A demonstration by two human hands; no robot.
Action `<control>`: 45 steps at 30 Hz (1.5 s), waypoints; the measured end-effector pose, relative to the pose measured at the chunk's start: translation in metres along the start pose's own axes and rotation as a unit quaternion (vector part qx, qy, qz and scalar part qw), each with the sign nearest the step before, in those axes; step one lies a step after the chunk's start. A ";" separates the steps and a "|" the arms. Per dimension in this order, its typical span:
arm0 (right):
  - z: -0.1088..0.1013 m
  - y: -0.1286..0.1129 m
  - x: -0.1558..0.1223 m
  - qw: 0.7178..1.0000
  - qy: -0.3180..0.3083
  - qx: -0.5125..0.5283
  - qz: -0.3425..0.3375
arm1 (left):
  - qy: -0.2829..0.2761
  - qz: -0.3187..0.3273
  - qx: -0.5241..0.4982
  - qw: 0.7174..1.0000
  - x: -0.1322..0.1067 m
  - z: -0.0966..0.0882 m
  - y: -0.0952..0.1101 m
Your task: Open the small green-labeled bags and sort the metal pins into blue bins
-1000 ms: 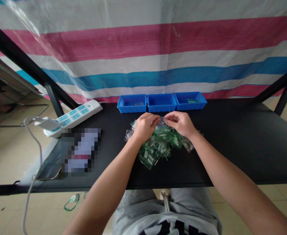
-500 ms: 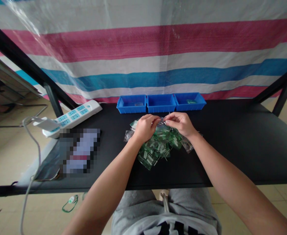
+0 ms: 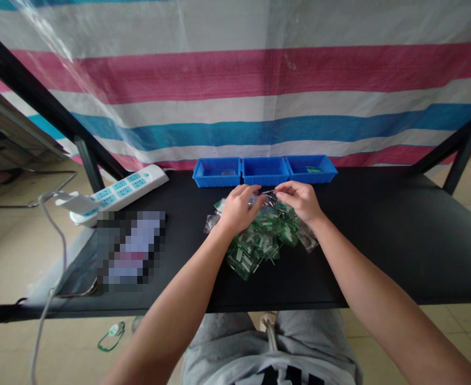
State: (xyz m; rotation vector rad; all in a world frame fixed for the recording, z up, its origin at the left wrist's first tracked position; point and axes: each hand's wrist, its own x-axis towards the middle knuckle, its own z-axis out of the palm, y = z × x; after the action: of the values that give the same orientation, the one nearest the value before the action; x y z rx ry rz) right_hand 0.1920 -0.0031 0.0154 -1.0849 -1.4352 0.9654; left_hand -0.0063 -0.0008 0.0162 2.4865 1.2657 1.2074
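Note:
My left hand (image 3: 238,207) and my right hand (image 3: 299,199) meet above a heap of small clear bags with green parts (image 3: 259,240) in the middle of the black table (image 3: 380,235). Both hands pinch one small clear bag (image 3: 266,195) between their fingertips, held just over the heap. What the bag contains is too small to tell. Behind the hands stand three blue trays in a row: left (image 3: 216,172), middle (image 3: 264,171) and right (image 3: 311,168).
A white power strip (image 3: 119,192) with a plug and grey cable (image 3: 51,224) lies at the left rear of the table. A blurred-out flat object (image 3: 129,251) lies in front of it. A striped tarp (image 3: 235,96) hangs behind, with black frame bars at both sides.
The hands stay together on the small bag, with only slight finger movement. The view has tilted a little, so everything sits slightly lower in the picture.

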 end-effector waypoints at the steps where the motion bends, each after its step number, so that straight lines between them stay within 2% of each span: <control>1: -0.002 0.002 0.003 1.000 0.023 -0.011 -0.006 | 0.015 -0.012 0.002 1.000 0.001 -0.001 -0.003; 5: -0.007 0.005 0.022 0.984 0.114 -0.132 -0.038 | 0.052 -0.072 -0.009 0.996 0.004 -0.004 -0.016; 7: -0.008 0.005 0.030 0.973 0.117 -0.192 -0.046 | 0.060 -0.097 -0.020 0.993 0.005 -0.005 -0.020; 10: -0.010 0.003 0.037 0.967 0.080 -0.234 -0.051 | 0.062 -0.129 -0.039 0.989 0.010 -0.007 -0.023; 12: -0.012 0.003 0.037 0.965 0.062 -0.246 -0.063 | 0.041 -0.145 -0.051 0.987 0.016 -0.009 -0.023; 14: -0.016 0.005 0.034 0.961 0.064 -0.257 -0.084 | -0.005 -0.151 -0.059 0.987 0.023 -0.011 -0.025; 18: -0.022 0.014 0.028 0.960 0.057 -0.255 -0.106 | -0.136 -0.122 -0.055 0.982 0.037 -0.012 -0.033; 20: -0.025 0.019 0.027 0.962 0.026 -0.253 -0.102 | -0.167 -0.104 -0.042 0.980 0.039 -0.011 -0.038; 24: -0.027 0.024 0.029 0.956 -0.020 -0.272 -0.107 | -0.162 -0.108 -0.026 0.980 0.035 -0.008 -0.046; 28: -0.027 0.029 0.032 0.944 -0.015 -0.304 -0.129 | -0.137 -0.121 -0.015 0.983 0.026 -0.003 -0.051; 31: -0.026 0.037 0.033 0.946 -0.006 -0.305 -0.111 | -0.124 -0.135 -0.002 0.983 0.021 0.001 -0.053; 36: -0.027 0.047 0.035 0.957 0.019 -0.285 -0.044 | -0.174 -0.121 0.026 0.977 0.019 0.005 -0.053; 45: -0.028 0.044 0.041 0.949 0.002 -0.316 0.003 | -0.187 -0.131 0.052 0.972 0.020 0.005 -0.051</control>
State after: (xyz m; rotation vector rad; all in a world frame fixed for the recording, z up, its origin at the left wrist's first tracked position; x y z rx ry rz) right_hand 0.2232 0.0479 -0.0121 -1.5468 -1.7936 0.5014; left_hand -0.0287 0.0478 0.0036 2.3648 1.5117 0.5913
